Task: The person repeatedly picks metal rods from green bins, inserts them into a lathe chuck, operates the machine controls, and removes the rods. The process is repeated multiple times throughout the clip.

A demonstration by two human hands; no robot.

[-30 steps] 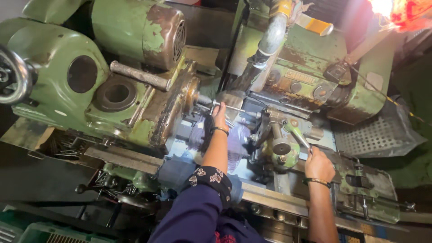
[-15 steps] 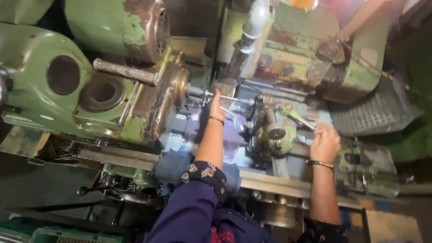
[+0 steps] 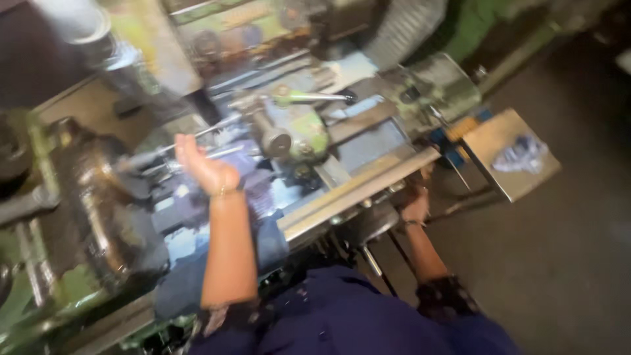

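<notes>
Reaching across a worn green lathe (image 3: pixel 289 131) that fills the left and middle of the frame, the left hand (image 3: pixel 204 167) sits just left of centre with its palm turned up and its fingers curled loosely, pinching nothing that can be made out; it lies against or just under a thin metal rod (image 3: pixel 197 135) that runs toward the dark chuck at the far left, though blur hides whether skin and rod touch. The right hand (image 3: pixel 415 205) is lower, right of centre, tucked under the edge of the long pale rail (image 3: pixel 368 184) at the machine's front; its fingers are hidden there, so I cannot tell whether it grips anything. Judging from this, the rod is already mounted in the machine and the work looks to be somewhere in the middle, with no finished piece set aside in view. A green lever with a dark knob (image 3: pixel 315 97) stands above the tool block, untouched. At the right of the frame a flat grey tray (image 3: pixel 483 148) carries a crumpled bluish rag (image 3: pixel 522 154). No packages or readable signs show; a small orange and blue patch beside the tray is too blurred to identify.
</notes>
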